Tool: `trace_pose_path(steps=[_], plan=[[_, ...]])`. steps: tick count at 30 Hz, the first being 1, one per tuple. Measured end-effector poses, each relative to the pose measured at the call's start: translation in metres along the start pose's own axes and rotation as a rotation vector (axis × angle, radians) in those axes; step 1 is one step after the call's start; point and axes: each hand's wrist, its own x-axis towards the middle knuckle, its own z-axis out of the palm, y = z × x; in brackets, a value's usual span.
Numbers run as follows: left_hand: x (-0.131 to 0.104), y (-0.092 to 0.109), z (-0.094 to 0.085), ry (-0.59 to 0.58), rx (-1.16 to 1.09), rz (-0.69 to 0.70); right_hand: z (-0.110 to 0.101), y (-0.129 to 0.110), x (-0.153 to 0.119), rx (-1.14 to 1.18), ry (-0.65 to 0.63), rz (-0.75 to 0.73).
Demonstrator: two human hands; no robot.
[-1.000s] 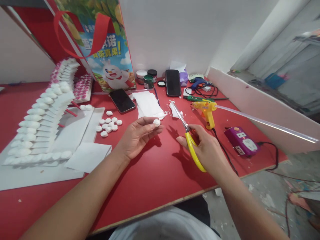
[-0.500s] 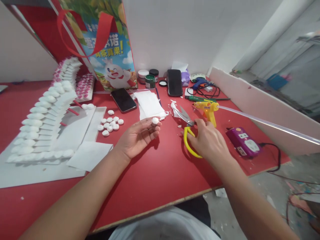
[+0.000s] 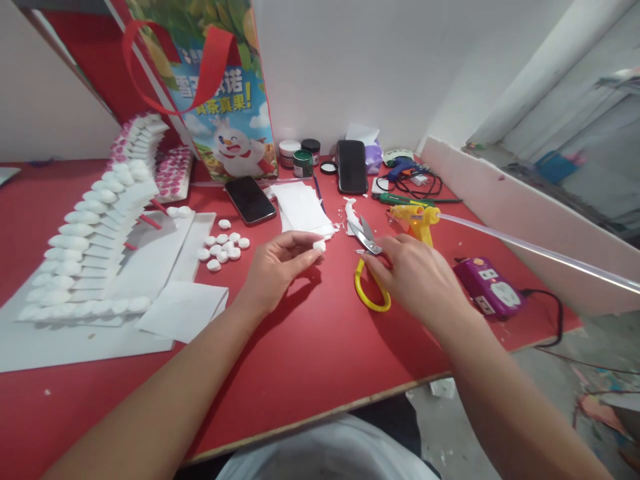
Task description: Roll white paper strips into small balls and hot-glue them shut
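Observation:
Between the thumb and fingertips of my left hand [image 3: 280,270] is a small white wad [image 3: 320,246]; its material is too small to make out. My right hand [image 3: 417,277] grips scissors [image 3: 370,287] with yellow handles, the metal blades slightly parted and pointing away from me. Left of my left hand lies a cluster of several round white pieces [image 3: 221,248]. A stack of white sheets [image 3: 300,205] lies just beyond it. White scraps [image 3: 352,212] are scattered near the scissors' tips.
At the left stands a stepped white structure [image 3: 95,240] edged with white pieces. A yellow glue gun [image 3: 419,220] with a long clear stick and a purple power socket [image 3: 489,287] are at the right. Behind are a phone [image 3: 250,199], paint jars [image 3: 303,162] and a printed bag [image 3: 230,127].
My left hand has turned and brought its thumb up against the white wad. The scissors and my right hand have moved slightly left, with the handles changing angle.

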Motion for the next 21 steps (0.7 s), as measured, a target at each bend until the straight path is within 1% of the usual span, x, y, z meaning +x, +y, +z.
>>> trace_pose_path(steps=[2, 4, 5, 7, 10, 12, 15, 18, 20, 21], plan=[[0.000, -0.004, -0.002, -0.008, 0.216, 0.187, -0.001, -0.006, 0.002, 0.299, 0.050, -0.104], [0.000, -0.007, -0.003, -0.018, 0.387, 0.366, 0.003, -0.014, 0.009, 0.582, 0.021, -0.182], [0.000, -0.008, -0.004, -0.022, 0.449, 0.428, 0.006, -0.018, 0.013, 0.676, -0.012, -0.194], [0.000, -0.008, -0.005, -0.022, 0.554, 0.495, 0.016, -0.026, 0.022, 0.784, -0.043, -0.178], [0.000, -0.007, -0.005, 0.000, 0.682, 0.551, 0.030, -0.034, 0.033, 0.943, -0.052, -0.122], [0.000, -0.008, -0.006, 0.007, 0.705, 0.557, 0.038, -0.036, 0.036, 1.131, -0.098, -0.078], [0.003, -0.010, -0.007, 0.033, 0.587, 0.482, 0.045, -0.034, 0.037, 1.372, -0.154, -0.021], [0.003, -0.008, -0.006, 0.061, 0.441, 0.343, 0.048, -0.029, 0.039, 1.470, -0.213, 0.021], [0.002, -0.003, -0.004, 0.058, 0.397, 0.251, 0.048, -0.026, 0.040, 1.503, -0.239, 0.026], [0.001, -0.001, -0.002, 0.066, 0.387, 0.231, 0.048, -0.026, 0.040, 1.519, -0.243, 0.019]])
